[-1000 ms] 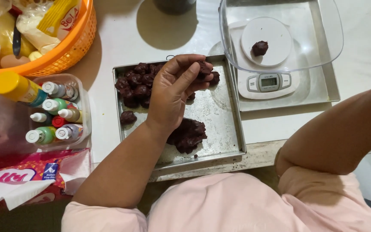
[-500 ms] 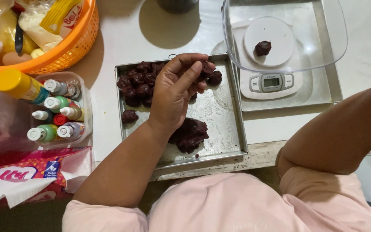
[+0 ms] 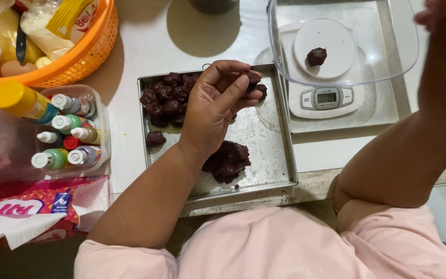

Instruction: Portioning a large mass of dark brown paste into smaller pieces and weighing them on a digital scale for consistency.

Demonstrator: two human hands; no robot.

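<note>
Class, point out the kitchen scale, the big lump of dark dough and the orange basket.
kitchen scale (image 3: 327, 98), head view, on its display.
lump of dark dough (image 3: 229, 161), head view, on its middle.
orange basket (image 3: 86, 51), head view, on its woven wall.

The shallow rectangular metal tray (image 3: 264, 155) looks dull and scuffed, and the dark brown dough lump (image 3: 228, 161) on it is matt and rough. The clear plastic scale bowl (image 3: 388, 62) shines glossy. The orange plastic lattice basket (image 3: 86, 54) looks smooth, and the white worktop (image 3: 145, 46) matt.
</note>
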